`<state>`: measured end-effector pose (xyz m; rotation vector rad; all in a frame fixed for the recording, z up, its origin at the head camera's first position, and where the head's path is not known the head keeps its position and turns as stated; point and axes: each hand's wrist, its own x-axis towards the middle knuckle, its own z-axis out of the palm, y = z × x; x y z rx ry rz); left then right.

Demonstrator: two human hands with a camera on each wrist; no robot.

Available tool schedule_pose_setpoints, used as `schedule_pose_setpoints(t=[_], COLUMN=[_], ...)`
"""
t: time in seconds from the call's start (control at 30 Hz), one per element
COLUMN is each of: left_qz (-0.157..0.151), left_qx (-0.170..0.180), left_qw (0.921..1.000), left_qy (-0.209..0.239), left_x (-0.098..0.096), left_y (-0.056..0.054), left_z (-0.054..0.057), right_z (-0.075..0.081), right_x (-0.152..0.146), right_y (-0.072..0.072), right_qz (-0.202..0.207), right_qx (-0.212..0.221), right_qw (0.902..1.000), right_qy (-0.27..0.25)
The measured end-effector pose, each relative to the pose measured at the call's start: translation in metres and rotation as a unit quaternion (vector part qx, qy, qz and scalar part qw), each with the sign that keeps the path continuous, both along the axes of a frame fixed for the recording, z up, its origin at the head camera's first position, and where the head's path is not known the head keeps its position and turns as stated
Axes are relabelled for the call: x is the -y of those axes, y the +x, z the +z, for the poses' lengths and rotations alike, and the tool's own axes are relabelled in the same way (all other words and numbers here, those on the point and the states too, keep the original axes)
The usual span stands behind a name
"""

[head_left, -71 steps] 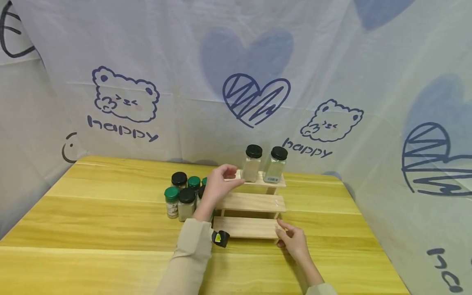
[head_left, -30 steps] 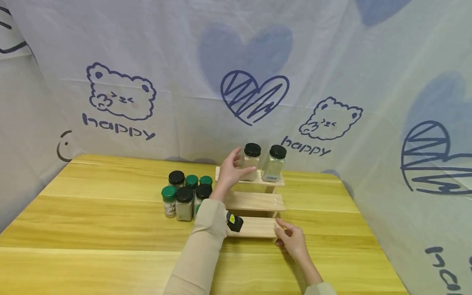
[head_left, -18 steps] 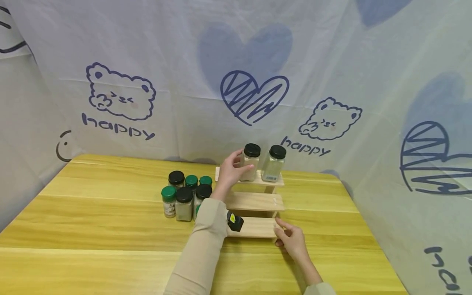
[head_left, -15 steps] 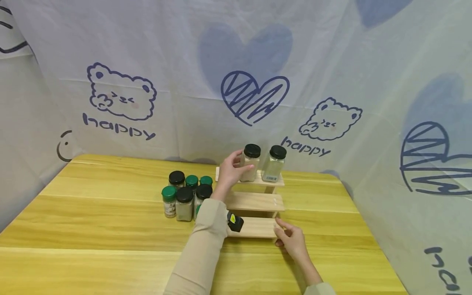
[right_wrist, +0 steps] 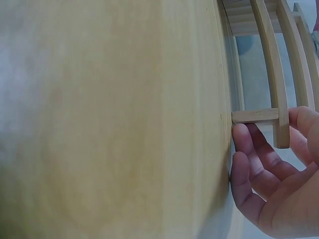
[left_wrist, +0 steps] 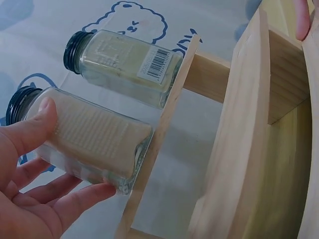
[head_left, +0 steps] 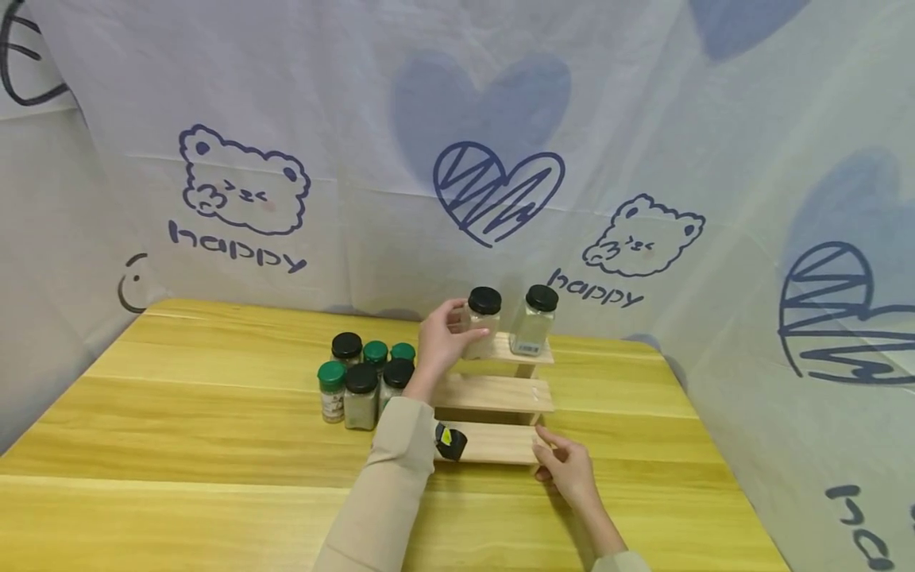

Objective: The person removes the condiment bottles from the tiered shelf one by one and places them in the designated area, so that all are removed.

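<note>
My left hand (head_left: 442,340) grips a square glass spice jar (left_wrist: 94,134) with a black lid and pale powder inside, thumb across its near face. The jar is at the top tier of a three-step wooden rack (head_left: 493,393); whether its base touches the board I cannot tell. To its right, a second black-lidded spice jar (head_left: 532,327) with a barcode label stands on the same tier. My right hand (head_left: 570,470) holds the right end of the lowest tier, thumb above and fingers curled at the support (right_wrist: 256,116).
Left of the rack several jars cluster on the wooden table (head_left: 179,445), among them a green-lidded jar (head_left: 332,393) and a black-lidded jar (head_left: 360,401). A printed cloth (head_left: 357,119) hangs behind the table.
My left hand has reached up from the rack's left side and taken hold of the left jar. Lately that jar has shifted slightly left and nearer. The right hand keeps its place.
</note>
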<state>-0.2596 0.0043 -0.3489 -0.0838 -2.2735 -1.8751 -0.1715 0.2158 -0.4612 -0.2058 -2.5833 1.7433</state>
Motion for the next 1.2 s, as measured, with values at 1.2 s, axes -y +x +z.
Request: schedule_pose_setpoints(t=[1.2], left_qz=[-0.041], left_qx=[-0.036], left_qw=[0.9985], left_qy=[-0.003], left_x=[0.017], left_y=[0.056], left_z=[-0.009], right_z=[0.002], right_x=[0.001], right_y=[0.000], right_qz=[-0.002], right_qx=[0.005], right_qw=[1.0000], right_qy=[0.007])
